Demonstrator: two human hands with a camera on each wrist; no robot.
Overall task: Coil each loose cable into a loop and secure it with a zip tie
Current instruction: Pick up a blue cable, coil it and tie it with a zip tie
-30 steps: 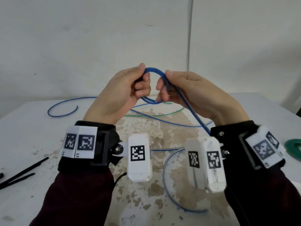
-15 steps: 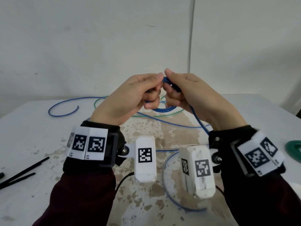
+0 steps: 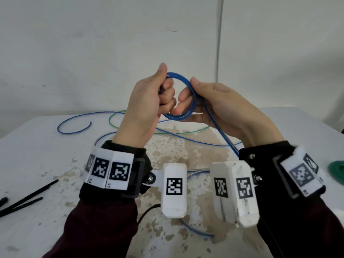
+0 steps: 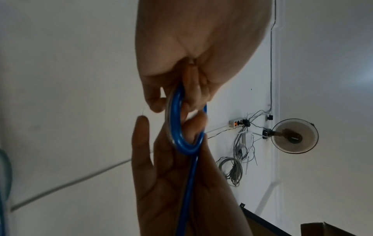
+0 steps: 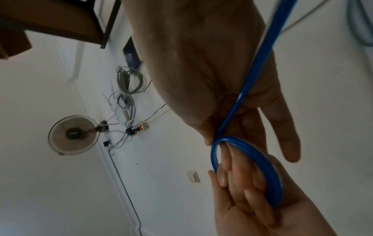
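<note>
Above the table, L hand gripped the blue cable coil; R hand pinched its right side, tail running down toward R wrist.

The blue cable is wound into a small loop of several turns, held upright between the left hand and the right hand. Its free length runs down from the loop past the right wrist. A green cable lies loose beyond the hands. Black zip ties lie well left of the left wrist.
</note>
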